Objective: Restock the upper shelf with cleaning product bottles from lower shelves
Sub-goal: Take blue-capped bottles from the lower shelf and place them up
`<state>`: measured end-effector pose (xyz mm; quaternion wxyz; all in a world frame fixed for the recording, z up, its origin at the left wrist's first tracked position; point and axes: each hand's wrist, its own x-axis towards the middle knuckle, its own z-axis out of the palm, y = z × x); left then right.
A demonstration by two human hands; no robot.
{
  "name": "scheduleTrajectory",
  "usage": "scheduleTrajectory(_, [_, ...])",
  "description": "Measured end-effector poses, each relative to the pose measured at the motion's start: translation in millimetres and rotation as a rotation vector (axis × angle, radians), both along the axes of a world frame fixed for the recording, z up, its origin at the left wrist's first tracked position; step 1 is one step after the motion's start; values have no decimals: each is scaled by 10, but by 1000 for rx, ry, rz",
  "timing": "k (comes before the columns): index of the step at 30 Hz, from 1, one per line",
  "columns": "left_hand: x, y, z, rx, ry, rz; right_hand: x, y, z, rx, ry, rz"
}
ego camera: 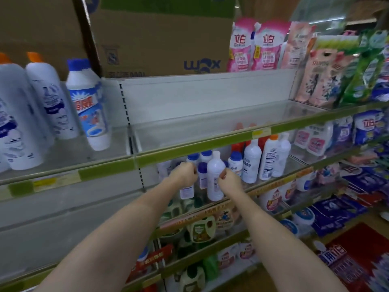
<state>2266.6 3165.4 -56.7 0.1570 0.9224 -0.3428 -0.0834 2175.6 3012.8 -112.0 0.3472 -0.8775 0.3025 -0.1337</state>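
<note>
Fingers (222, 175) of right hand (228, 179) pinch white bottle's (215, 178) side.

Wide open across the middle of the upper shelf (210, 123), bare between the blue-capped bottle (89, 102) at left and the clear divider (309, 102) holding pouches at right. Below, tight: white bottles (251, 161) crowded together, green shelf lip (189, 147) low overhead, both hands (185, 172) wedged among them.

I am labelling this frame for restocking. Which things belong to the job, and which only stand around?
Job: left hand; right hand; white bottle between them; bare upper shelf.
Around: pink pouches; cardboard box; blue-capped bottle.
</note>
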Motion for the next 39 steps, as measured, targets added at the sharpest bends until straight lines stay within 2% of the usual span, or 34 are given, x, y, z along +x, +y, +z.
scheduleTrajectory(6, [29,-626,-224,48,70,12,97,-706,-221,52,60,21])
scheduleTrajectory(10, [76,-893,-345,50,65,52,285,-894,-289,70,123,56])
scheduleTrajectory(14, [98,-1072,-340,66,67,58,437,-977,-263,81,97,71])
scheduleTrajectory(27, [227,-787,-483,12,136,178,542,-666,-221,68,71,152])
scheduleTrajectory(32, [90,-978,-328,24,168,86,304,-666,-161,84,33,110])
scheduleTrajectory(39, [7,-1464,-329,-24,106,-72,-22,-1221,-45,56,-13,-21])
